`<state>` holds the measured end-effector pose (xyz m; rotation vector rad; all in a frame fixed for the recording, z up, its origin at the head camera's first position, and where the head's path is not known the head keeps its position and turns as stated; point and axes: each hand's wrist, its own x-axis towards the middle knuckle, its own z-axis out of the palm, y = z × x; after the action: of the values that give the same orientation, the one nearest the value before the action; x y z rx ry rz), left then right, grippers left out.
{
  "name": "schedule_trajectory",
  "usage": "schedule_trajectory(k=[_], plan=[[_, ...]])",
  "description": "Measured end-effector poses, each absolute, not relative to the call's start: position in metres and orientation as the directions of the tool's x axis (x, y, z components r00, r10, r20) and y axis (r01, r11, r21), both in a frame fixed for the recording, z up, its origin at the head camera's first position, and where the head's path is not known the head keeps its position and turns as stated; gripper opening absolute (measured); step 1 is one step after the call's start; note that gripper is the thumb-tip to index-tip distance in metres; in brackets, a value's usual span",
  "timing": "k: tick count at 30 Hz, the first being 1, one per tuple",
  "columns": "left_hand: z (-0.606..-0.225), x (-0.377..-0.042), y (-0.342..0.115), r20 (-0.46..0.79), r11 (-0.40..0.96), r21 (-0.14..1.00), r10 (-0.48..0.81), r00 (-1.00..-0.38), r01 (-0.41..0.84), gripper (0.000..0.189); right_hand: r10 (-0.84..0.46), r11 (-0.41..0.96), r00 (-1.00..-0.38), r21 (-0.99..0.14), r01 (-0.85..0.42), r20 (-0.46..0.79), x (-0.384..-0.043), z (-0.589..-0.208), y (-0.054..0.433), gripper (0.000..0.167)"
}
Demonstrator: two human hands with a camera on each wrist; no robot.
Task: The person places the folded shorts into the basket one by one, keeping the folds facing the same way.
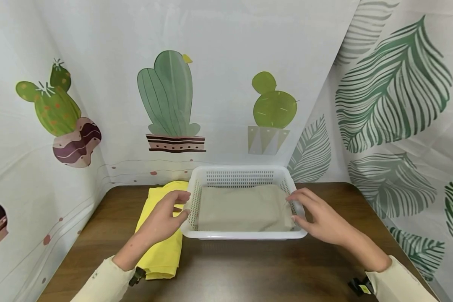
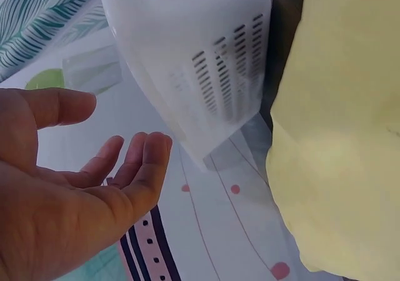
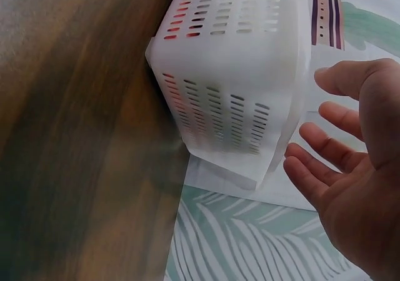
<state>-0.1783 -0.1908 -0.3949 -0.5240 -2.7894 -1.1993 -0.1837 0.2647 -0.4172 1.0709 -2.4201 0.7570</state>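
Note:
A white plastic basket (image 1: 245,235) with slotted walls stands on the table, holding a folded beige cloth (image 1: 245,209). At its left rim is my left hand (image 1: 170,216), thumb and fingers apart and loosely bent. The left wrist view shows nothing between the fingers of that hand (image 2: 94,175). My right hand (image 1: 318,216) is at the right rim, its fingertips over the edge in the head view. In the right wrist view the fingers of this hand (image 3: 350,150) spread beside the basket wall (image 3: 219,106), gripping nothing.
A folded yellow cloth (image 1: 160,256) lies left of the basket, partly under my left forearm in the head view. Brown wooden tabletop (image 1: 249,268) extends in front. White curtains with printed cacti (image 1: 222,84) and leaves hang behind and to the sides. Reddish colour shows through some basket slots (image 3: 178,28).

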Motion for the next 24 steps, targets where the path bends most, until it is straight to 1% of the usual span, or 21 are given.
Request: schedule_trajectory(k=[4,11,15,24], plan=[[-0.397,-0.180,-0.197,0.191,0.638,0.703,0.254,-0.948,0.313,0.041,-0.561,0.537,-0.617,-0.324,-0.779,0.552,-0.177,-0.419,0.265,0.050],[-0.400,-0.182,-0.207,0.190,0.652,0.700,0.223,-0.956,0.291,0.039,-0.555,0.542,-0.637,-0.349,-0.765,0.535,-0.167,-0.422,0.270,0.042],[-0.400,-0.184,-0.211,0.193,0.659,0.695,0.212,-0.958,0.286,0.039,-0.552,0.554,-0.639,-0.337,-0.761,0.535,-0.162,-0.425,0.274,0.036],[-0.405,-0.194,-0.224,0.185,0.710,0.642,0.221,-0.958,0.288,0.044,-0.575,0.516,-0.632,-0.369,-0.773,0.520,-0.155,-0.432,0.281,0.031]])
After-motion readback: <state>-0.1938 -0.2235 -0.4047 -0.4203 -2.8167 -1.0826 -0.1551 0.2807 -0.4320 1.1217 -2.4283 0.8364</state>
